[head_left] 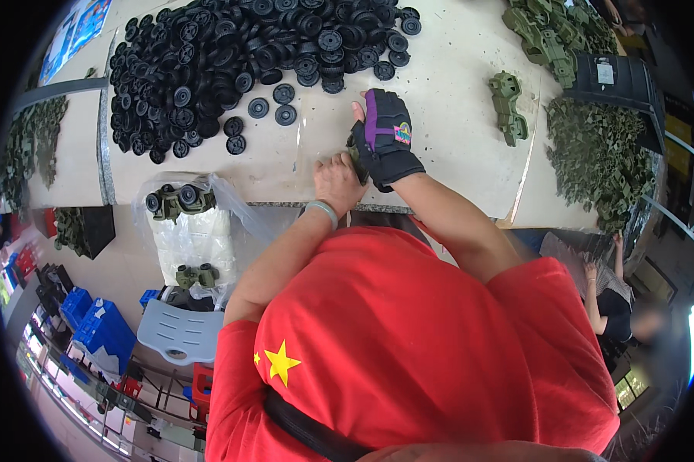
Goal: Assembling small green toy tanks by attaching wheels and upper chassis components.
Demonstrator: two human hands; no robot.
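Note:
At the near edge of the table, my bare left hand (pixel 337 182) has its fingers curled on an olive-green plastic toy vehicle part (pixel 354 151). My right hand (pixel 388 137), in a black and purple glove with bare fingertips, grips the same part from the other side and covers most of it. A few loose black toy wheels (pixel 285 115) lie flat beyond my left hand. To the right of my gloved hand sits a green toy vehicle body (pixel 507 108), apart from it.
A big heap of black wheels (pixel 224 58) spreads over the far left. Green bodies (pixel 543 35), a black crate (pixel 612 77) and a pile of small green parts (pixel 597 150) stand right. Wheeled green toys (pixel 183 202) rest on a plastic-wrapped stack at left. Another person (pixel 616 304) sits at right.

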